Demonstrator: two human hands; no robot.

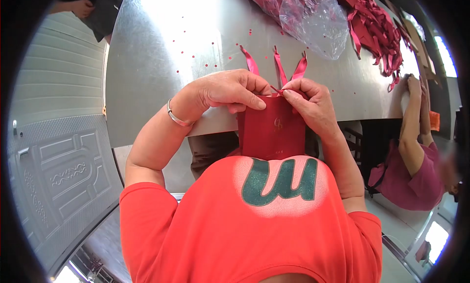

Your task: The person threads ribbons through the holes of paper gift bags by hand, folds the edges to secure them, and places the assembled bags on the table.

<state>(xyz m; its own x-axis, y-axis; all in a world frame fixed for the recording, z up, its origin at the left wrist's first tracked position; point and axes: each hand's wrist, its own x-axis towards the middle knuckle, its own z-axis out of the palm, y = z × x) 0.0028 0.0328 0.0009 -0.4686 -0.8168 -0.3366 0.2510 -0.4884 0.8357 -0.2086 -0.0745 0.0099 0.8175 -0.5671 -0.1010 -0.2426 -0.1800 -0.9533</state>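
A small dark red paper bag (272, 129) with a gold mark stands against my chest at the near edge of the metal table (147, 77). My left hand (230, 89) pinches the bag's top edge on the left. My right hand (311, 104) pinches the top edge on the right, with fingertips at a red ribbon. Three red ribbon ends (280, 67) stick up from the bag's top over the table.
A clear plastic bag (313, 18) of red ribbons lies at the far middle of the table, with a loose heap of red ribbons (377, 23) to its right. A co-worker in pink (416, 170) sits at the right. Another person's arm (78, 8) shows at top left. Small red dots scatter the tabletop.
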